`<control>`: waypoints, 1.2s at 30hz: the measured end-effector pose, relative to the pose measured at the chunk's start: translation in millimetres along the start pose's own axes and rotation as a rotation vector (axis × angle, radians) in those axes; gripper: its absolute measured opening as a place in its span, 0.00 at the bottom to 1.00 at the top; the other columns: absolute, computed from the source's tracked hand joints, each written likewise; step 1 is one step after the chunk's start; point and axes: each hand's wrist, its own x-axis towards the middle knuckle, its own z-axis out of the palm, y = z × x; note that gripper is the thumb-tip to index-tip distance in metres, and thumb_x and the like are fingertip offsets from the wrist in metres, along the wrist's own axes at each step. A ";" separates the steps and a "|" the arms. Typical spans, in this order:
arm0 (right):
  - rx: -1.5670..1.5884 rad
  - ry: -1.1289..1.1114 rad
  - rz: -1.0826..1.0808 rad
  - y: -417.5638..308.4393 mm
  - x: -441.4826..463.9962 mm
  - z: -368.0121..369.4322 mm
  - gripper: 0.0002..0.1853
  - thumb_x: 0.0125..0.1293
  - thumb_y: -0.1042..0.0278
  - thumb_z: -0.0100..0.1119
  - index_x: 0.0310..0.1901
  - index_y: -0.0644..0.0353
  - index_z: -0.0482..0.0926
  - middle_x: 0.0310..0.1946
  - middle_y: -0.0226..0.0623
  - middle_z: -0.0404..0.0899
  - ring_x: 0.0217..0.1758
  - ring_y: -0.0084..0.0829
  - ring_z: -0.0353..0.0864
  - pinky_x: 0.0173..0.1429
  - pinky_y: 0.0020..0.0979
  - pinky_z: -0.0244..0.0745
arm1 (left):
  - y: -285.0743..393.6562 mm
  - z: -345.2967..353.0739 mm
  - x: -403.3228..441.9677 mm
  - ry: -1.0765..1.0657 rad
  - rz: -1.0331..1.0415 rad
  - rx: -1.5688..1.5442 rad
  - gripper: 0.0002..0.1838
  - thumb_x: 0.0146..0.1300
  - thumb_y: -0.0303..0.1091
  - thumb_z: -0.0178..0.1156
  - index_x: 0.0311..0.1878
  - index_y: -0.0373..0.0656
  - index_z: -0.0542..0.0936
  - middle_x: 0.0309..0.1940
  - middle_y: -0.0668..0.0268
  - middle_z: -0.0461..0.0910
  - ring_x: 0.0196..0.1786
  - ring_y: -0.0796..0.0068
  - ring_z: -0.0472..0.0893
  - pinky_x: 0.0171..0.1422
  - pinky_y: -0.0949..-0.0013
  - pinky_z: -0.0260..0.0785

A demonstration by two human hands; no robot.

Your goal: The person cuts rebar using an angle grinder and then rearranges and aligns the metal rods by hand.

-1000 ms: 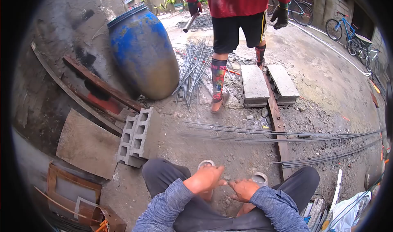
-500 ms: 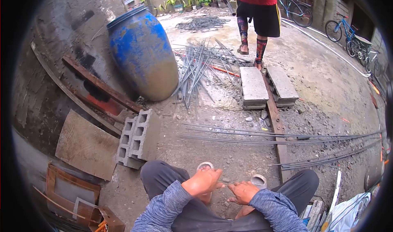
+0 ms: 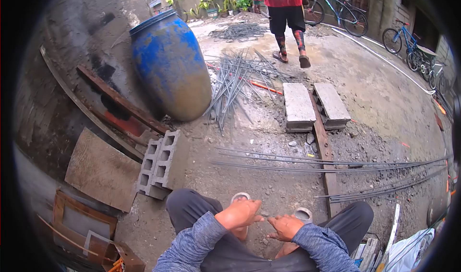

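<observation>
Released at left hand [image 3: 240,212] and right hand [image 3: 285,226], with nothing visible in either. Judged paused, without any of the steel bars [image 3: 384,163] picked up; unable to tell what is finished or left. Posed near each other but apart between bent knees [image 3: 360,214], with palms down and fingers loosely extended. Farther out: across timber plank [image 3: 330,185], bars laid loose; beyond, flanking the plank, concrete blocks [image 3: 298,104].

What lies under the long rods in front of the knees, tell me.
The long rods cross over a brown plank and stony ground. Whatever lies directly beneath each rod is covered.
</observation>
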 end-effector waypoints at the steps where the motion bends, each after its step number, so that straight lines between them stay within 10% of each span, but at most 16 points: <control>1: -0.004 0.002 0.001 0.0 0.0 -0.3 0.35 0.68 0.37 0.59 0.65 0.59 0.70 0.55 0.51 0.80 0.60 0.56 0.79 0.60 0.56 0.74 | -0.2 0.6 0.8 -0.009 -0.002 0.000 0.32 0.67 0.56 0.61 0.60 0.36 0.73 0.51 0.47 0.81 0.56 0.46 0.81 0.50 0.42 0.76; 36: 0.046 0.066 0.023 3.9 2.2 9.2 0.31 0.65 0.42 0.64 0.61 0.57 0.74 0.56 0.49 0.81 0.61 0.51 0.80 0.62 0.52 0.73 | 5.2 -11.2 1.7 -0.070 -0.025 -0.043 0.33 0.68 0.54 0.60 0.64 0.35 0.71 0.55 0.44 0.80 0.56 0.40 0.80 0.56 0.46 0.75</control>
